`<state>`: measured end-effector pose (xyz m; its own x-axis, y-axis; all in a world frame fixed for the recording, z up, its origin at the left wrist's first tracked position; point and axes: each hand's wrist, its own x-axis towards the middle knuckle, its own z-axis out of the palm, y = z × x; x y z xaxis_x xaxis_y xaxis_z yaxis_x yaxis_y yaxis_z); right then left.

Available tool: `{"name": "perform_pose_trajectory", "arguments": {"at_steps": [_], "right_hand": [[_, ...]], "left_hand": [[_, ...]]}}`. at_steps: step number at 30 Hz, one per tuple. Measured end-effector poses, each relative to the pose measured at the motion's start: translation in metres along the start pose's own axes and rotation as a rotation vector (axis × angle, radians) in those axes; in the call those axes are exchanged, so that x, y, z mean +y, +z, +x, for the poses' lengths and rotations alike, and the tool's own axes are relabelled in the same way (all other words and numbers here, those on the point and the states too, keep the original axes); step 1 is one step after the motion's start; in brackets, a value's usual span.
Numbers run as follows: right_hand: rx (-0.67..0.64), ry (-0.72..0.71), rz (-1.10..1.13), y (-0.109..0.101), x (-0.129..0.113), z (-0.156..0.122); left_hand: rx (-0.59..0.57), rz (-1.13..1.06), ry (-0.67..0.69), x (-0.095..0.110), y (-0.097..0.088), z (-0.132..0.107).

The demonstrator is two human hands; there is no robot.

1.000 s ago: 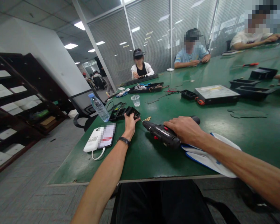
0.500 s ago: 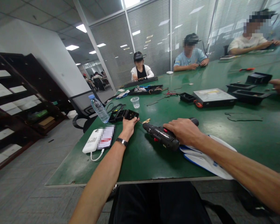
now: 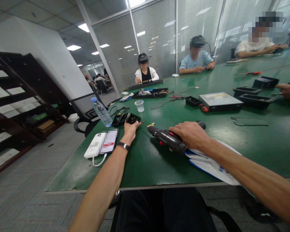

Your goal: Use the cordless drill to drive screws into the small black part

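Note:
My left hand [image 3: 131, 129], with a dark wristband, is closed on the near side of a black box-shaped housing [image 3: 132, 118] with small brass-coloured parts inside. Some of its fingers are hidden. In my right hand [image 3: 189, 133] is a black power screwdriver [image 3: 168, 139] with red buttons, lying low over the table and pointing left. Its thin bit reaches toward my left fingertips, a small gap apart. A brass strip [image 3: 151, 124] lies just beyond the tool's nose. White gloves with blue edging [image 3: 215, 164] rest beneath my right forearm.
On the left are a water bottle [image 3: 101, 112], a white power bank [image 3: 94, 145] and a phone [image 3: 110, 141]. A plastic cup [image 3: 139, 105] stands farther back. Black trays [image 3: 256, 101] and a flat silver-topped device [image 3: 219, 101] sit right. Several people sit around the green table [image 3: 147, 175].
My left hand and the black housing have shifted slightly left, away from the bit's tip. The power screwdriver stays nearly in place. The whole view has drifted a little.

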<state>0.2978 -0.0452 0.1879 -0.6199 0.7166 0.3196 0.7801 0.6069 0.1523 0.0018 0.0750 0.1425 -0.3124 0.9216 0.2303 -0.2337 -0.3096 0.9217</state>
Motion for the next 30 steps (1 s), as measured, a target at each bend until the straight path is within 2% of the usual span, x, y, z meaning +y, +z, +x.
{"name": "perform_pose_trajectory", "arguments": {"at_steps": [4, 8, 17, 30], "right_hand": [[0.037, 0.026, 0.002, -0.001, 0.003, -0.001], [0.049, 0.042, 0.007, -0.004, 0.005, -0.003], [0.008, 0.05, 0.008, -0.004, 0.001, -0.002], [0.026, 0.05, -0.034, -0.003, -0.002, -0.002]], "left_hand": [[-0.097, 0.013, -0.039, -0.002, 0.008, -0.008], [-0.124, 0.053, -0.035, 0.0, 0.013, -0.013], [-0.125, 0.134, 0.04, 0.002, 0.014, -0.015], [-0.135, 0.192, 0.112, -0.003, 0.016, -0.01]]}}
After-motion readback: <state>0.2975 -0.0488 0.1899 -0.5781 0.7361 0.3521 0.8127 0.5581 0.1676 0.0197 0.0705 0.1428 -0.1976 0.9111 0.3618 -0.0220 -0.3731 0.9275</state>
